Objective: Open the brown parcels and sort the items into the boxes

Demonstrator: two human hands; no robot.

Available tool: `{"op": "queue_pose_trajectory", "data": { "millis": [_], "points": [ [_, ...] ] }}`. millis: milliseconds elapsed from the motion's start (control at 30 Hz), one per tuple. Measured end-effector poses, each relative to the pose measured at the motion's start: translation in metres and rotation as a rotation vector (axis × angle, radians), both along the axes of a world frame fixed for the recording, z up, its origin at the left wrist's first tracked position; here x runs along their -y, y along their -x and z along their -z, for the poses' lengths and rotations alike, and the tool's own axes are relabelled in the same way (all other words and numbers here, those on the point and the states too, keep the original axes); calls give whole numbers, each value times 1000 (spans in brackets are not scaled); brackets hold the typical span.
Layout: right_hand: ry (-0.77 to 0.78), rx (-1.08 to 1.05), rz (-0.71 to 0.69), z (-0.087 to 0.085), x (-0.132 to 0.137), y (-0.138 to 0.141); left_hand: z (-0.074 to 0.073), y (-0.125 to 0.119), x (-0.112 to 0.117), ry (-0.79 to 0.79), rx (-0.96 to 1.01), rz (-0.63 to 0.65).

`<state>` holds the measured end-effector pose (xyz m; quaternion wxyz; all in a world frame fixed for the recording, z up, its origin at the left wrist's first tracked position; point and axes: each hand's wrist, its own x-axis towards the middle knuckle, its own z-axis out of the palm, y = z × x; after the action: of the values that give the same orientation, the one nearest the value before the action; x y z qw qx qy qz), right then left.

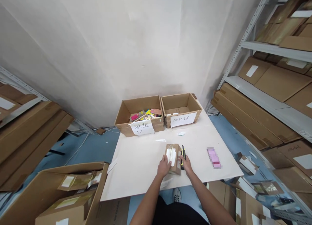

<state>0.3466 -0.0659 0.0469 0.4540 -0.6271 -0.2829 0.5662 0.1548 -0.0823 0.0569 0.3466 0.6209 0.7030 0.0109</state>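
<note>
A small brown cardboard parcel [173,156] with a white label lies on the white table [136,166], near its front edge. My left hand [163,166] rests on the parcel's left side, fingers curled over its edge. My right hand [186,164] is at the parcel's right side and grips a black and yellow utility knife [183,153], which points away from me along the box.
Two open cartons stand at the table's far edge: the left carton [140,116] holds several colourful items, the right carton [181,111] looks nearly bare. A pink blurred item [214,157] lies to the right. An open box of parcels [60,192] is on the floor at left; shelves flank both sides.
</note>
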Motion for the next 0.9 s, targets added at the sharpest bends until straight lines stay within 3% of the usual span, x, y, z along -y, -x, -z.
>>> {"op": "queue_pose_trajectory", "data": {
  "millis": [67, 167, 300, 367, 433, 500, 600, 733, 900],
  "points": [
    [2, -34, 9, 3, -2, 2, -1, 32, -1, 16, -23, -129],
    [59, 93, 42, 15, 2, 7, 2, 62, 7, -59, 22, -248],
    [179, 238, 75, 35, 8, 20, 21, 60, 25, 1, 179, -248],
    [212, 232, 92, 40, 10, 27, 31, 50, 32, 61, 244, -247],
    [178, 181, 73, 39, 9, 34, 35, 43, 37, 11, 258, -280],
    [98, 118, 9, 34, 9, 42, 32, 42, 39, -120, 230, -317],
    [34, 30, -115, 21, 7, 57, 19, 49, 39, -224, 223, -237],
    [40, -67, -173, 12, 6, 74, 3, 73, 32, -97, 155, -182],
    [121, 111, -33, 22, 8, 77, 0, 123, 19, 34, 75, -281]
  ]
}}
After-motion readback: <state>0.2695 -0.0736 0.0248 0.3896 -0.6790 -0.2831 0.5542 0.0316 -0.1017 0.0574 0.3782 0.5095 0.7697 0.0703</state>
